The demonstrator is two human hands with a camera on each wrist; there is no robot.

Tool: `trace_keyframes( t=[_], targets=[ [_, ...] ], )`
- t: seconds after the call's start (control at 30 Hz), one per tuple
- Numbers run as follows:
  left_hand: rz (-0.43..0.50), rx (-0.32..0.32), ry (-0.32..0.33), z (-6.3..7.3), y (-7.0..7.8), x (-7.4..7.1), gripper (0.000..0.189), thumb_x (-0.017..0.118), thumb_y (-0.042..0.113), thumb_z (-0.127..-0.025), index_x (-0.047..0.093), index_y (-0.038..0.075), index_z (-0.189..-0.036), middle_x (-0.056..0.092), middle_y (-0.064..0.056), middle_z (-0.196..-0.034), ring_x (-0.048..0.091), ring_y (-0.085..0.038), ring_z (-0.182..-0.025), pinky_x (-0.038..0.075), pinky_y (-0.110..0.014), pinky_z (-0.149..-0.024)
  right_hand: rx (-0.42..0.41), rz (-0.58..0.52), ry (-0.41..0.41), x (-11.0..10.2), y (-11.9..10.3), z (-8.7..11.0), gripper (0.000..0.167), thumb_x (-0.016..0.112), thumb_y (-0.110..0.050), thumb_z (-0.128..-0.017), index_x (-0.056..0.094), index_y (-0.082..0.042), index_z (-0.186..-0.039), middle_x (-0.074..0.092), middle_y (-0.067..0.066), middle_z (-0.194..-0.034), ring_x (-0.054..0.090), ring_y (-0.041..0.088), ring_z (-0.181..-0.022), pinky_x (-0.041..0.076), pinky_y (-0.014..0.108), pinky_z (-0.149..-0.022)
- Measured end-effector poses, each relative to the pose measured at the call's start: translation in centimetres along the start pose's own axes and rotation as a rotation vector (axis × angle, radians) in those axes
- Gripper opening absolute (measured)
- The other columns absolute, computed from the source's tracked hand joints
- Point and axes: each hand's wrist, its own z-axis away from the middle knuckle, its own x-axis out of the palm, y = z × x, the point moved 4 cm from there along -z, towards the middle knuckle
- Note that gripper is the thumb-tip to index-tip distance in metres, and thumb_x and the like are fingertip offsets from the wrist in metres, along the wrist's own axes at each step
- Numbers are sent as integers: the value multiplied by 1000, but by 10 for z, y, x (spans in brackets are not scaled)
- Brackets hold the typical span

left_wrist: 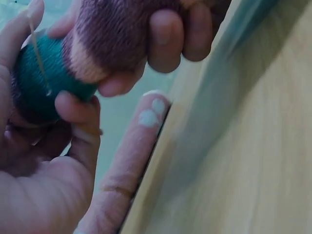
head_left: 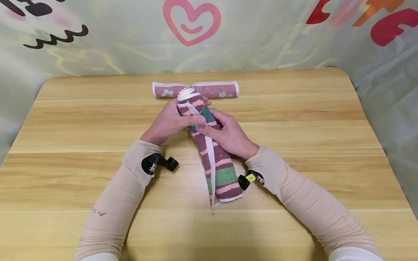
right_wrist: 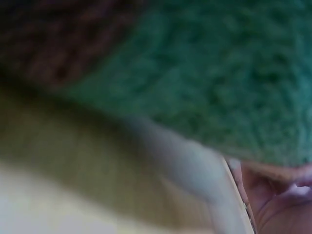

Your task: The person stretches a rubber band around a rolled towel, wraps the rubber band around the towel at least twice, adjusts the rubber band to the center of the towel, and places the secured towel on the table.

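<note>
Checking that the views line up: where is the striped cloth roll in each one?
Head: the striped cloth roll is near the centre, slanting from upper left to lower right, held by the left hand and right hand.
Left wrist: upper left to top centre.
Right wrist: across the upper part, close and blurred.
Shared landmark: the wooden tabletop.

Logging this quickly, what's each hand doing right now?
Left hand: closed, holding the rolled striped towel near its far end.
Right hand: closed, holding the same towel.
</note>
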Motion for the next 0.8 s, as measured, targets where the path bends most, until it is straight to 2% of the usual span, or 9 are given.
trace_keyframes(
  t=[0.1, 0.23, 0.33, 0.43, 0.57, 0.67, 0.8],
  targets=[
    [64, 66, -11, -2, 0, 5, 79, 90, 52, -74, 64, 9, -135, 67, -9, -138, 63, -19, -125, 51, -26, -109, 23, -18, -9, 0, 1, 0, 42, 65, -23, -103, 58, -20, -144, 73, 12, -123, 77, 19, -92, 66, 40, -77],
    [89, 90, -9, -4, -2, 7, 93, 88, 61, -68, 61, 8, -139, 62, -11, -145, 55, -31, -136, 48, -24, -110, 40, -26, -21, 0, 2, -1, 40, 67, -26, -102, 61, -20, -141, 75, 11, -119, 77, 20, -89, 66, 41, -75],
    [87, 112, -26, -5, -2, 8, 98, 88, 62, -65, 59, 6, -141, 59, -14, -148, 50, -37, -140, 47, -25, -111, 26, -4, -26, 0, 2, -1, 41, 67, -24, -102, 60, -19, -142, 75, 11, -121, 77, 20, -90, 66, 41, -76],
    [72, 116, -57, -5, -1, 8, 93, 91, 57, -66, 61, 6, -138, 63, -12, -144, 57, -32, -134, 49, -27, -109, -2, 42, -16, -1, -1, -1, 40, 65, -22, -103, 60, -17, -142, 72, 11, -126, 76, 18, -93, 66, 38, -78],
    [15, 5, -69, -1, -2, 5, 75, 93, 52, -69, 67, 11, -127, 72, -5, -122, 68, -20, -110, 56, -30, -95, -27, 68, 28, -4, -4, -2, 44, 66, -20, -102, 58, -17, -145, 70, 11, -126, 75, 18, -93, 66, 37, -78],
    [-75, -84, -58, 2, -2, 1, 60, 90, 46, -78, 67, 14, -123, 72, -5, -115, 67, -19, -103, 56, -31, -90, -15, 45, 67, -6, -5, -2, 45, 67, -22, -101, 58, -19, -146, 72, 12, -121, 76, 20, -89, 66, 39, -75],
    [-183, -142, -14, 4, 2, -8, 46, 82, 33, -89, 65, 15, -128, 72, -7, -117, 67, -22, -102, 58, -35, -86, 22, 5, 116, -9, -4, -3, 39, 70, -27, -100, 63, -18, -137, 73, 11, -113, 75, 19, -82, 66, 39, -71]
  ],
)
